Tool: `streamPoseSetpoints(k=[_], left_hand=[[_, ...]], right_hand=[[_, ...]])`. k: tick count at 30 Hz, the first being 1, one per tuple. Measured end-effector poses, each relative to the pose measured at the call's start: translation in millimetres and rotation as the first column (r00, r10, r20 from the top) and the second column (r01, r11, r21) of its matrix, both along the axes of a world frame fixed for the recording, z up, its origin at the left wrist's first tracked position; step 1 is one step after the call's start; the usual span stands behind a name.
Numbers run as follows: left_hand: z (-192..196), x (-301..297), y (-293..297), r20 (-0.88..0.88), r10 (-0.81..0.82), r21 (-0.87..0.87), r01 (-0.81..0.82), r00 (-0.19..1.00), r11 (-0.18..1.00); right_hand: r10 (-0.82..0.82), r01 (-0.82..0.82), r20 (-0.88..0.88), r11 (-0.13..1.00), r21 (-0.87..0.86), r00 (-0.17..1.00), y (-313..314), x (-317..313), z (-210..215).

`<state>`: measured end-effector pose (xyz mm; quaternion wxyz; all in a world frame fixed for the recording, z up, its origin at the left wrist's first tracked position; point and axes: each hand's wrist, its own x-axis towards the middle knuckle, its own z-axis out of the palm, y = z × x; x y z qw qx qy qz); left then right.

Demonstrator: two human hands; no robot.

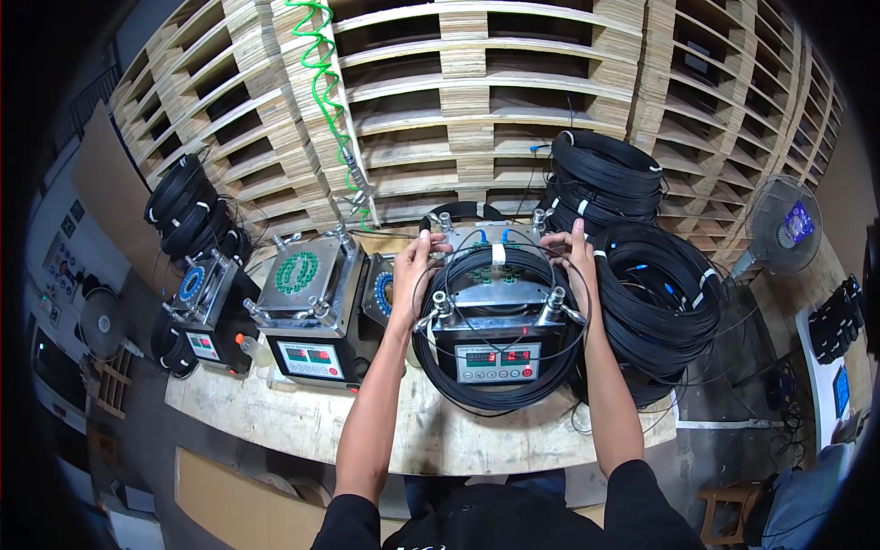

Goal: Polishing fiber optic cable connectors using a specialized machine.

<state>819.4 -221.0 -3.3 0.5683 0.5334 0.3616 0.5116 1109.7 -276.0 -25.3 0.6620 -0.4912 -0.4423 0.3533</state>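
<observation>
A large coil of black cable [500, 401] hangs over the front of a metal-topped machine [486, 295] and rings its lit control panel. My left hand [418, 275] is at the coil's left side, its fingers curled round the cable strands near the machine's back left post. Opposite it, my right hand [577, 264] grips the coil's right side with bent fingers. A white tie [499, 255] binds the coil at the top. Two blue connectors [505, 236] stick up just behind that tie, between my hands. Parts of my fingers are hidden by the strands.
More black cable coils [655, 312] are stacked on the right, others [188, 206] at the far left. Similar machines [307, 302] stand left on the wooden table [431, 440]. Near them is an orange-capped bottle [252, 346]. A green spiral hose [321, 82] hangs before wooden pallets [541, 73]. Right stands a fan [779, 225].
</observation>
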Motion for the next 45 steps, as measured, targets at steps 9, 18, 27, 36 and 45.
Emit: streamPoseSetpoints(k=[9, 18, 27, 36, 45], left_hand=[[-3, 0, 2, -0.009, 0.050, 0.019, -0.050, 0.999, 0.999], [-4, 1, 4, 0.028, 0.025, 0.016, -0.025, 0.999, 1.000], [-7, -1, 7, -0.015, 0.013, 0.048, -0.012, 1.000, 0.999], [-8, -2, 6, -0.010, 0.012, 0.067, -0.011, 1.000, 0.998], [-5, -6, -6, -0.118, -0.015, 0.219, 0.041, 0.993, 0.975]], right_hand=[[-0.039, 0.037, -0.015, 0.994, -0.104, 0.999, -12, -11, 16], [0.013, -0.013, 0.016, 1.000, 0.022, 1.000, 2, 1, -2], [0.001, -0.009, -0.092, 0.996, -0.085, 0.996, 4, 0, -5], [0.027, -0.026, 0.143, 1.000, -0.013, 0.989, -1, -6, 0], [0.052, -0.053, 0.030, 0.998, 0.029, 0.998, -9, -3, -4]])
